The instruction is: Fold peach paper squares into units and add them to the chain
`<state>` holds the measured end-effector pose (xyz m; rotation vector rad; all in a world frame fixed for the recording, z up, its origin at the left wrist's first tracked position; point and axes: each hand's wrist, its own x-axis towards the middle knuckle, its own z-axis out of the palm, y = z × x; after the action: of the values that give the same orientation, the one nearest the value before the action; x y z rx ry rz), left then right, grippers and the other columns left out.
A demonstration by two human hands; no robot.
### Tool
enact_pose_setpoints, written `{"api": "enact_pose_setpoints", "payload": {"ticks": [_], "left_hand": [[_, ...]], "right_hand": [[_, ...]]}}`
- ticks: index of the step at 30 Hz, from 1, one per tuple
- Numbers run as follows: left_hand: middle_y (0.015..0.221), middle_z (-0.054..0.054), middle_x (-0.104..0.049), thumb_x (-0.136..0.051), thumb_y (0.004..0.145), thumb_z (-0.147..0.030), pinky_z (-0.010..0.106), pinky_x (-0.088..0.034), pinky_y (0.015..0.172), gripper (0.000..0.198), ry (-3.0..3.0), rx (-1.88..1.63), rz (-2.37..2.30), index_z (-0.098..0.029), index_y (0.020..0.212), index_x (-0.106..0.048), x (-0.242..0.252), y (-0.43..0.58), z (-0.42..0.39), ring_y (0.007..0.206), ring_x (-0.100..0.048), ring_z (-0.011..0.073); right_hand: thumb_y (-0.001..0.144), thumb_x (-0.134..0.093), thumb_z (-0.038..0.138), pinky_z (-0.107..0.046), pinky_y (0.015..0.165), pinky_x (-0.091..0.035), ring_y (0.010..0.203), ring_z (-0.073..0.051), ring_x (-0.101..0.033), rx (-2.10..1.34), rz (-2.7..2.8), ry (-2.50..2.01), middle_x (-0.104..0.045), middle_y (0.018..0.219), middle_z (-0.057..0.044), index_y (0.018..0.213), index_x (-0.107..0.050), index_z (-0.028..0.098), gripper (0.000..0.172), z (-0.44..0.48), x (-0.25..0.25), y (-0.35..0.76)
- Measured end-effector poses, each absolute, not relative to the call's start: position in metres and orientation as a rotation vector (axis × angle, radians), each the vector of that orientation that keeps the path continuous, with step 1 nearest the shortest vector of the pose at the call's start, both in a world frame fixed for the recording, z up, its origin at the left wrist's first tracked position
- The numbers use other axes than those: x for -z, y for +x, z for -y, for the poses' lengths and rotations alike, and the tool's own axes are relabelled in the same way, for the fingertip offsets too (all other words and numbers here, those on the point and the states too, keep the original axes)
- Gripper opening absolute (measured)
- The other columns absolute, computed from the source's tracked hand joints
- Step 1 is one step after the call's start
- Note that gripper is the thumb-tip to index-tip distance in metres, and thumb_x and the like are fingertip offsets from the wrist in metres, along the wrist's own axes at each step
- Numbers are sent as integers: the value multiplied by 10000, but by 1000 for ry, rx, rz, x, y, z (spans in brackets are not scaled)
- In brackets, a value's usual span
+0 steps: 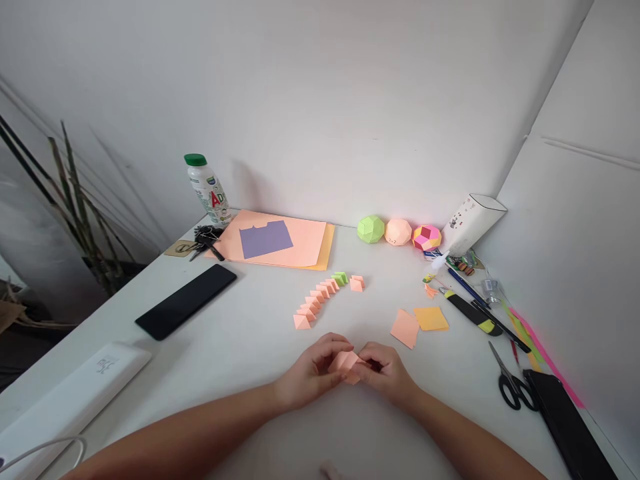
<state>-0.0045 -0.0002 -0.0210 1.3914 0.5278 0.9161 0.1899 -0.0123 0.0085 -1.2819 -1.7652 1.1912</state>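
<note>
Both hands meet low in the middle of the view around a folded peach paper piece [345, 362]. My left hand [313, 370] grips it between thumb and fingers from the left. From the right, my right hand [385, 372] pinches its edge; the fingertips there are partly hidden. Just beyond lies a curved row of small folded peach paper units [311, 303], with green folded units [339, 278] at its far end. One more peach unit [357, 283] sits apart to the right. Flat peach squares [405, 328] and yellow squares [431, 319] lie beyond my right hand.
Three paper balls [399, 232] stand by the wall. Coloured sheets [305, 243], a bottle [207, 190] and keys [207, 237] are at the back left. A black phone [186, 301] and white device [100, 380] lie left. Scissors [510, 383] and a cutter [470, 312] lie right.
</note>
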Motion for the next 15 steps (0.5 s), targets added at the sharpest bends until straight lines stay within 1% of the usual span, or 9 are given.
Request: {"api": "enact_pose_setpoints", "payload": {"ticks": [2,4,6,8,10,12,15], "left_hand": [[1122,73,-462,-607,818,-285,305,-471,729,360,1428,-901,-524,-289,1172,-541,22,-6,1,981,-502,198],[1210,85,-437,-609,811,-270,334,-480,786,388,1454,-878,-535,-289,1192,-533,21,-7,1,1094,-468,233],[1280,90,-411,-608,804,-237,355,-479,834,400,1465,-843,-557,-280,1195,-534,18,-7,2,1168,-436,252],[1290,90,-429,-605,794,-197,367,-478,861,418,1478,-814,-572,-270,1199,-533,13,-8,2,1166,-455,253],[1249,86,-489,-600,790,-168,380,-462,899,431,1516,-801,-572,-259,1206,-532,8,-8,1,1136,-488,244],[1215,78,-534,-589,798,-160,386,-448,925,430,1561,-793,-569,-252,1215,-532,3,-7,2,1113,-507,237],[1205,71,-561,-569,818,-172,384,-451,924,413,1615,-792,-567,-251,1222,-534,-2,-6,2,1098,-520,237]], "right_hand": [[737,-600,208,-251,526,-326,559,-125,-393,-1194,1753,-1272,-413,572,26,549,-540,183,198,13,-9,190],[736,-596,192,-250,527,-335,563,-125,-400,-1203,1740,-1263,-421,571,26,549,-549,184,193,13,-9,190],[735,-596,183,-247,522,-338,560,-122,-397,-1214,1727,-1259,-427,574,27,559,-553,184,181,13,-9,190],[731,-593,176,-242,516,-334,556,-118,-387,-1223,1713,-1268,-420,574,31,567,-542,183,172,13,-8,191],[729,-589,180,-240,513,-329,555,-117,-375,-1230,1701,-1278,-405,571,34,571,-523,183,171,13,-8,192],[733,-583,199,-242,517,-330,557,-119,-373,-1245,1694,-1279,-403,573,33,581,-522,183,164,12,-7,193],[734,-583,234,-242,518,-330,556,-120,-374,-1278,1690,-1272,-407,578,31,597,-530,182,156,12,-6,194]]}}
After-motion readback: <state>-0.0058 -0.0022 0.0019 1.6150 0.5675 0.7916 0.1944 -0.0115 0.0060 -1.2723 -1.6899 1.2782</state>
